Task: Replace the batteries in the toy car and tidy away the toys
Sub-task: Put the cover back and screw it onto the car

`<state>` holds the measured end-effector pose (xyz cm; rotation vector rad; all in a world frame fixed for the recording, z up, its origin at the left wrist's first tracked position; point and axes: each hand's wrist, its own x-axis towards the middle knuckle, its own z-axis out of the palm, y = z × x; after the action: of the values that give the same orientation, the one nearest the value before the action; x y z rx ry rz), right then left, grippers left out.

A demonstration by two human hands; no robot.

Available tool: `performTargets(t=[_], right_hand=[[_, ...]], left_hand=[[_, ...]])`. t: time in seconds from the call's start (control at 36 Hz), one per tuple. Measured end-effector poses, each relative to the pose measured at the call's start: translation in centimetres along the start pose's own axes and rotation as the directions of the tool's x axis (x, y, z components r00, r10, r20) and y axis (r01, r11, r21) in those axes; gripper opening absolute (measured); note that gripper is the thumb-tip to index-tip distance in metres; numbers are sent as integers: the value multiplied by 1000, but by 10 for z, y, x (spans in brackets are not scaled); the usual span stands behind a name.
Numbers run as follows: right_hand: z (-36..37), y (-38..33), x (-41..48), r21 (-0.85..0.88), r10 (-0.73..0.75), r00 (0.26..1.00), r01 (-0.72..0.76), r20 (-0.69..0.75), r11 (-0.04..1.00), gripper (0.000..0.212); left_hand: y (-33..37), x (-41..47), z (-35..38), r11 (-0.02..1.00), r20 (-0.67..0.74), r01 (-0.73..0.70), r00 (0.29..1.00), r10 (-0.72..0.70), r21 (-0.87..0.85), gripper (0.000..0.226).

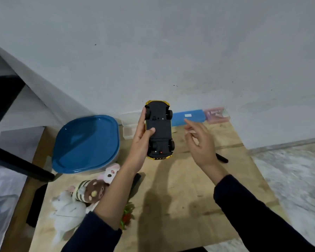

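Tub [87,142]: blue-lidded, at the bench's [180,197] left rear, with soft toys [80,197] in front of it.
Left hand [141,140]: grips the toy car [159,130], thumb pressed on its black underside and fingers [144,115] along its left side.
Toy car: held above the bench, underside facing the camera.
Right hand [200,142]: just right of the car and not touching it, fingers spread and holding nothing.
Blue case [187,116]: against the wall behind.

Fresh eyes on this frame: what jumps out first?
The toy car, black underside up with yellow edges, is gripped by the left hand at centre frame above the wooden table; the right hand hovers beside it, blurred. Left of that sits a tub with a big blue lid, with a heap of soft toys nearer the camera.
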<state>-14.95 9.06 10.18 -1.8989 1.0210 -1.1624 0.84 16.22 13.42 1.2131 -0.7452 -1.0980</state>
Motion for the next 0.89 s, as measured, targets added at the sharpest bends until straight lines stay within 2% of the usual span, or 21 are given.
performTargets(t=[0.11,0.17,0.22,0.28,0.36,0.42,0.47,0.58,0.67,0.75,0.89], right_hand=[[-22,58,-3,-147,171,980,-184,-99,972,23],[-34,88,-9,-235,299,951,-310,-81,921,24],[-46,113,-18,-369,376,925,-367,-50,854,25],[-55,131,-26,-459,433,901,-391,-15,798,28],[-65,150,-37,-591,466,883,-347,56,728,32],[-68,157,-39,-665,496,864,-318,90,676,27],[-70,159,-35,-665,523,849,-352,68,658,22],[-64,149,-23,-434,579,814,-537,-43,723,14],[-55,130,-2,-92,646,757,-653,-95,752,16],[-47,99,26,199,599,793,-573,-107,795,15],[-38,21,58,499,429,896,-322,-113,804,5]], left_hand=[[-11,5,4,999,-50,34,998,-35,-9,60],[-18,9,5,999,-66,51,996,-52,-13,61],[-25,11,6,998,-80,66,995,-67,-14,62],[-31,12,7,997,-79,74,994,-74,-8,63],[-37,11,5,997,-73,83,994,-82,6,63],[-39,11,5,996,-66,87,994,-85,21,63],[-38,11,4,995,-69,93,993,-92,24,63],[-31,11,4,995,-61,86,995,-83,43,62],[-22,11,2,996,-51,54,997,-50,73,61],[-12,12,-1,994,-47,24,999,-19,109,60],[3,10,-7,994,-49,4,999,1,110,61]])
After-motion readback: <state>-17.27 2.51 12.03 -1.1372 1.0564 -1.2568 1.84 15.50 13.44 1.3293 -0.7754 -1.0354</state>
